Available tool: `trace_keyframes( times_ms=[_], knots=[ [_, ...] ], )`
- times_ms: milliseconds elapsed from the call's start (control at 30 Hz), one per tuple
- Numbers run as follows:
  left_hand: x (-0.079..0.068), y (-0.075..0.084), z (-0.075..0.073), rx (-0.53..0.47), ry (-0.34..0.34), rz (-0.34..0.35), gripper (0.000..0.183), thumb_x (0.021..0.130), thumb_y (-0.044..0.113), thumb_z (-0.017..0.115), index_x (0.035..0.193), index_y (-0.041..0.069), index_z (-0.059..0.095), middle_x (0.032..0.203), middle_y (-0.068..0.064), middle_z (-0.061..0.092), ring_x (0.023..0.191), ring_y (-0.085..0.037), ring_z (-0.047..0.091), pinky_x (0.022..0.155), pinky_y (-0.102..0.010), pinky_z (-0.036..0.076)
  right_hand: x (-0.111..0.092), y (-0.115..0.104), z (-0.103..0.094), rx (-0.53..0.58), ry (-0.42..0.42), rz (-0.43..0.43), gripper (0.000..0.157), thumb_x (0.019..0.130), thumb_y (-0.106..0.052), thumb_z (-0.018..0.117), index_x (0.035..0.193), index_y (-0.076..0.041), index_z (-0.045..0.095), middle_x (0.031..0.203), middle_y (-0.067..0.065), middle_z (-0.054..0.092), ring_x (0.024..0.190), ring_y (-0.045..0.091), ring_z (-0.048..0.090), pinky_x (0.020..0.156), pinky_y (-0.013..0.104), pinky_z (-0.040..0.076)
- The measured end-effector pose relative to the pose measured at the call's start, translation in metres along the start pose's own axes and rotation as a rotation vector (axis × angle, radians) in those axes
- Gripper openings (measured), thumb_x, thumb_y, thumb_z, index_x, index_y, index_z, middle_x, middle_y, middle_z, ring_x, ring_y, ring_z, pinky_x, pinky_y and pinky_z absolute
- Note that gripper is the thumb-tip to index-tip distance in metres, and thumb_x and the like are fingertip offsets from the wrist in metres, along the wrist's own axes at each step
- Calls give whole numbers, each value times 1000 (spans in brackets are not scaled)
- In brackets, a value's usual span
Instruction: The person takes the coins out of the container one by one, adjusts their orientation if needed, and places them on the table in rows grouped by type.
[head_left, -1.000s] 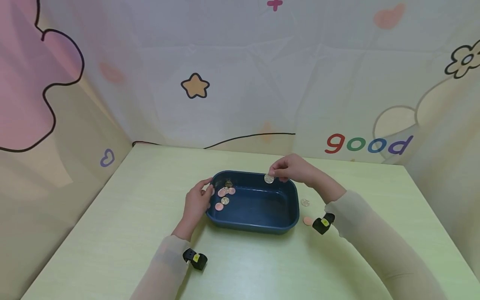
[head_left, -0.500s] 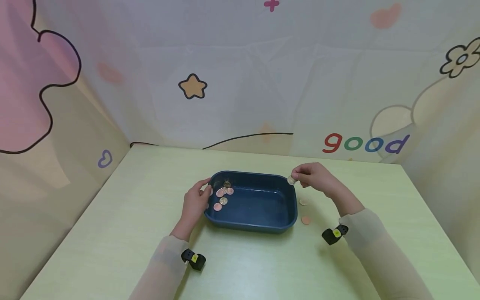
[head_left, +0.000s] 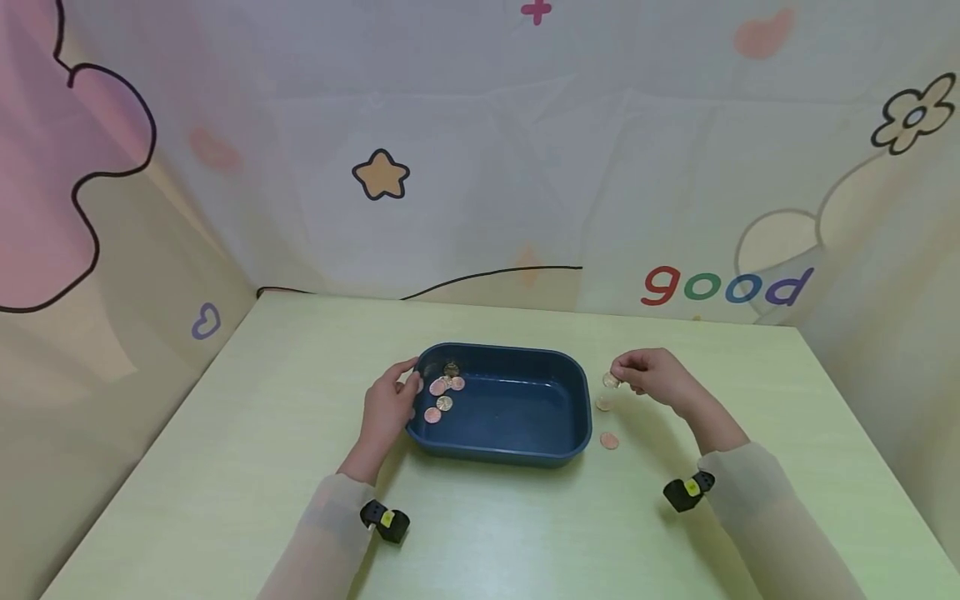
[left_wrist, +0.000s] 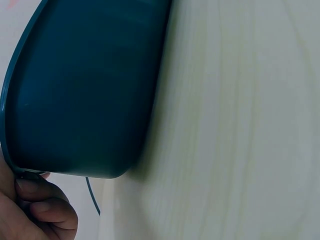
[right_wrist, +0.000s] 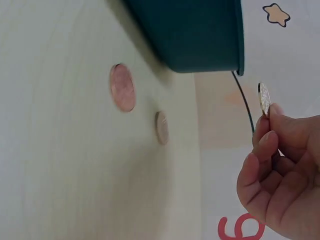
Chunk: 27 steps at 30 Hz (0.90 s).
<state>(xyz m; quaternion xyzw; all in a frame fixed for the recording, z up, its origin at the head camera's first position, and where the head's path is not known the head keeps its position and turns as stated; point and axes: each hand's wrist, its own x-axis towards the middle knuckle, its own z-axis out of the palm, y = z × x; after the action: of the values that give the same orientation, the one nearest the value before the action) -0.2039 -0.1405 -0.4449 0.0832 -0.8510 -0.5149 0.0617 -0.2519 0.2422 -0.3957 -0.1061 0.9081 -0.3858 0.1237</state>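
A dark blue rectangular tray (head_left: 510,417) sits mid-table with several copper and pale gold coins (head_left: 445,403) lying in its left end. My left hand (head_left: 387,408) grips the tray's left rim, its curled fingers showing at the edge in the left wrist view. Right of the tray, my right hand (head_left: 660,379) pinches a pale shiny coin (right_wrist: 264,99) between thumb and finger, raised above the table. Below that hand, two coins lie flat on the tabletop: a pale one (head_left: 603,403) and a copper one (head_left: 609,440).
The pale wooden table (head_left: 480,533) ends at a printed cloth backdrop (head_left: 480,208) behind and at both sides. A black wrist camera (head_left: 688,492) is strapped on the right sleeve, another wrist camera (head_left: 386,521) on the left.
My right hand has moved right and nearer, carrying the pinched coin from the tray's far rim to outside its right end. The left hand stays at the rim.
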Motion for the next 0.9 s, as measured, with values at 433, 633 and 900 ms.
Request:
trace_keyframes(
  times_ms=[433,633,900],
  knots=[
    [1,1,1,15,-10,-32,41,106,19,53,144,5,58,58,4,41,49,-8,45,50,-22,37,-3,33,1,-80,6,60,22,103,-9,59,109,9,67,89,12,61,79,19,50,66,26,44],
    [2,-1,0,6,-11,-24,41,106,18,54,144,5,58,57,5,41,49,-8,46,51,-22,37,1,44,2,-127,-10,106,21,102,-9,59,109,9,67,89,11,60,81,20,51,69,29,43],
    [3,-2,0,9,-11,-16,40,106,18,54,143,4,58,57,5,40,49,-8,46,50,-22,37,4,51,3,-247,-18,74,21,101,-9,61,106,8,70,95,17,65,88,25,53,80,35,45]
  ],
)
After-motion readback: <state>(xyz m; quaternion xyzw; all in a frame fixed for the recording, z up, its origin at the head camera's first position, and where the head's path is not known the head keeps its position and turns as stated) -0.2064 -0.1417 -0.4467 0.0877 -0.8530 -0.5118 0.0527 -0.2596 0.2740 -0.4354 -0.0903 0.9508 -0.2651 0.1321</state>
